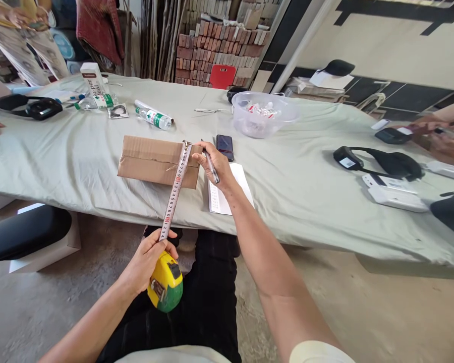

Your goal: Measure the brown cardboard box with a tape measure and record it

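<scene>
A closed brown cardboard box (147,157) lies near the table's front edge. Across its right part runs the pulled-out blade of a yellow and green tape measure (166,285), with the metal hook at the box's far edge. My left hand (147,262) is closed on the blade just above the case, below table level over my lap. My right hand (220,166) holds a pen (212,169), its thumb and fingertips at the box's right end. Beyond that hand lies a dark phone (224,146). Partly under my right wrist is a white sheet with writing (220,201).
Plastic bottles (154,117) and a small white carton (93,80) stand or lie at the back left. A clear plastic basin (253,123) sits behind the phone. Black headsets (382,160) lie to the right. Other people's hands show at both sides. A black-topped stool (28,232) is at the lower left.
</scene>
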`<state>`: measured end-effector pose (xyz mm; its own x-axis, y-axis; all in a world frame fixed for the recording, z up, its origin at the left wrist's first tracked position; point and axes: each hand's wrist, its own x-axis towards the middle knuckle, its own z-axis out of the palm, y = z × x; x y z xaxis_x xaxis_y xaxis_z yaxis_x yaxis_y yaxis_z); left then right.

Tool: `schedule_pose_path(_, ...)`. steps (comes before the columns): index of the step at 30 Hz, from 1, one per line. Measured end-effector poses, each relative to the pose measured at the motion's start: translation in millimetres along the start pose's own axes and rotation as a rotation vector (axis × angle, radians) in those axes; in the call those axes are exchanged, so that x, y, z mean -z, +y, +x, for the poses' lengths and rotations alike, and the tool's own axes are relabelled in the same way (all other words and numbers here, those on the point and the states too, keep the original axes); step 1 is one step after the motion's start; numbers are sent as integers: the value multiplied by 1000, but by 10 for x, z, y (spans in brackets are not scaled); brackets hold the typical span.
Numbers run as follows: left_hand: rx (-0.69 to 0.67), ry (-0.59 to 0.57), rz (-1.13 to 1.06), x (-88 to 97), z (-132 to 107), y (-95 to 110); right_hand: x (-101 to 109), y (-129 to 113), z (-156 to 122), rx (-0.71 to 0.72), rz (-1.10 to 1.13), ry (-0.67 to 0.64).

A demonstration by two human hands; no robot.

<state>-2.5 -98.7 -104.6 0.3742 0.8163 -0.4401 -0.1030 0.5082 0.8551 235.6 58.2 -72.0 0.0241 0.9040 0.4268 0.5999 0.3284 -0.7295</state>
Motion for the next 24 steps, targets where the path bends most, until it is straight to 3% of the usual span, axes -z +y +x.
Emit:
schedule_pose_path(10,-29,9,-5,-14,232,-82,0,9,66,-34,-5,-3)
schedule_pose_path(18,-56,-22,15,14,254,-143,19,-39,41,-80,-14,-41)
schedule_pose_path(21,-80,-63,87,95,211,-97,15,11,63,-63,11,-42)
schedule_pose_path(24,-82,-129,269,299,157,14,29,50,123,-26,96,-75)
